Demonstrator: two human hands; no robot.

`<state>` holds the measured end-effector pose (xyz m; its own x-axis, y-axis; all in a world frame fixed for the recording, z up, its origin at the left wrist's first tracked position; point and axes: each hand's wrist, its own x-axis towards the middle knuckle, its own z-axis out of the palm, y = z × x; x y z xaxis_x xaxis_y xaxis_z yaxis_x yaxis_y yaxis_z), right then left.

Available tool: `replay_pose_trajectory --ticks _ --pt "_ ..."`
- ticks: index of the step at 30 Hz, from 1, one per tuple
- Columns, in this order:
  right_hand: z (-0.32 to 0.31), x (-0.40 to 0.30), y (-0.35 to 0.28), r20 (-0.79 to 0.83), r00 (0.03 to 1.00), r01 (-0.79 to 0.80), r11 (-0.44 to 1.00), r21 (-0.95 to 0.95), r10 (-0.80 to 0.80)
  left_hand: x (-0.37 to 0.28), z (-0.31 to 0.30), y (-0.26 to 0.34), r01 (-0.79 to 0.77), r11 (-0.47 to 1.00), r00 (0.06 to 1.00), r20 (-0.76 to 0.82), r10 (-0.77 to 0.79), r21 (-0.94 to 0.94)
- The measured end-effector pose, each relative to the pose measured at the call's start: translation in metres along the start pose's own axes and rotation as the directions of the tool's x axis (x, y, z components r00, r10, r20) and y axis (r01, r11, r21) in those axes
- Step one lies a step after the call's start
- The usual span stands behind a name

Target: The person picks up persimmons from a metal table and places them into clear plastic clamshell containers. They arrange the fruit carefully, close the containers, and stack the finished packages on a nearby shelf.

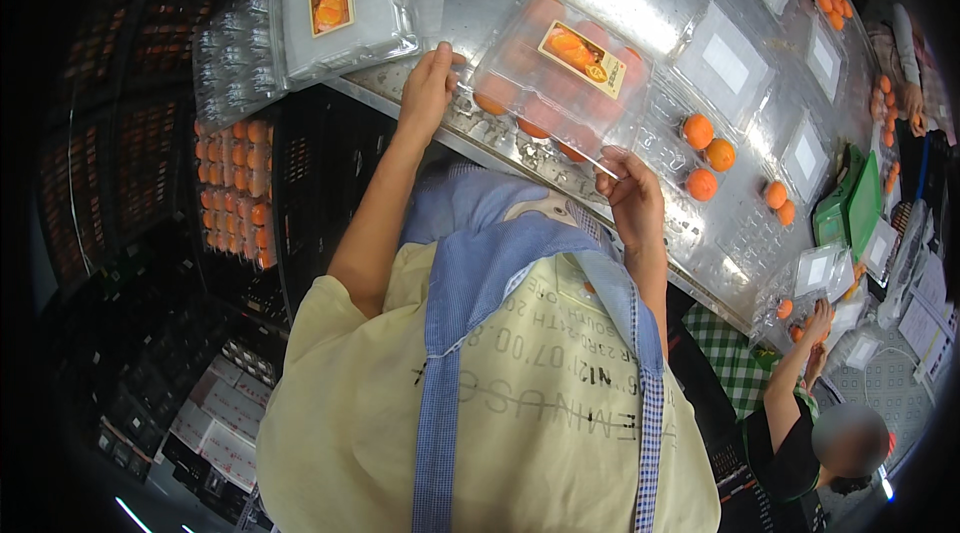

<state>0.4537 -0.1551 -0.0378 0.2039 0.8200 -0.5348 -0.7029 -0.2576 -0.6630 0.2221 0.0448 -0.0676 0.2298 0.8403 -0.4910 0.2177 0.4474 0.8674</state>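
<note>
A clear plastic clamshell box (517, 68) with several oranges inside lies on the metal table in front of me. Its lid bears a printed label (583, 58) with a picture of oranges. My right hand (634, 192) pinches the lid's front edge near the right corner. At the box's left side is my left hand (429, 94), thumb up and fingers partly curled; whether it grips the edge cannot be told. Just right of the box, loose oranges (699, 131) sit in an open clear tray.
Labelled empty clamshells (322, 27) are stacked at the table's left end. Lidded trays (724, 64) and a green crate (847, 199) occupy the right. Packed oranges (236, 192) stand in a black crate at lower left. A co-worker (784, 413) handles oranges at lower right.
</note>
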Motion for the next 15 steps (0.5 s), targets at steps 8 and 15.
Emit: replay_pose_trajectory --ticks 8,15 --pt "0.000 0.002 0.008 -0.094 0.994 -0.075 0.973 -0.217 0.055 -0.014 -0.006 0.015 -0.031 0.982 0.943 0.320 0.091 -0.187" --pt "-0.006 0.005 0.022 -0.187 0.974 -0.193 0.908 -0.371 0.130 -0.004 -0.010 -0.036 -0.294 0.909 0.956 0.076 0.284 0.295"
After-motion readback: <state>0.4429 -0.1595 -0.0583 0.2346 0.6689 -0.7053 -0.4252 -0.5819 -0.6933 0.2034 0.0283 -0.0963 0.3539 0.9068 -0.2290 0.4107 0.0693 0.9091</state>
